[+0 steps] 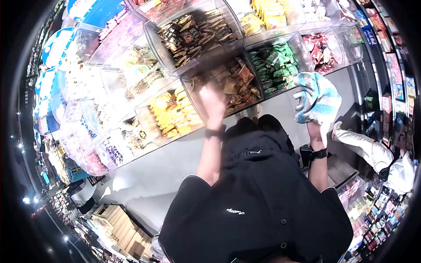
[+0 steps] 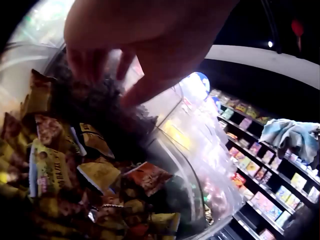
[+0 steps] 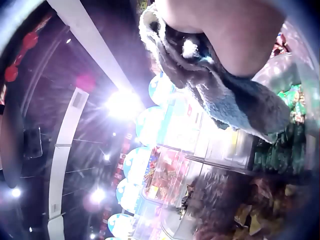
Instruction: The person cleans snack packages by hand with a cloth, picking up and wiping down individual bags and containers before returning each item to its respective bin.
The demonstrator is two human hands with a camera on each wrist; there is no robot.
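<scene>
The left hand (image 1: pixel 212 98), loosely bent, apparently empty, hangs over the left side of a clear plastic bin (image 1: pixel 193 101); shiny brown-and-yellow packets (image 1: pixel 241 85) lie jumbled inside, nearer it than the right hand (image 3: pixel 230 30), gripping a blue-and-white cloth (image 1: pixel 318 101) right of the bin.

What carries the goods here is a display of clear plastic bins (image 1: pixel 215 58), set side by side in rows, with walls between them. In the front row I can see brown and orange packets (image 1: pixel 243 85) heaped loosely, tilted every which way. Just left of them sit yellow packets (image 1: pixel 173 116); to the right come green packets (image 1: pixel 278 61), then red and white packets (image 1: pixel 322 50). The row behind holds dark packets (image 1: pixel 193 37) and, to their right, yellow bags (image 1: pixel 267 17). Farther left, strong glare hides much of what the bins contain.
</scene>
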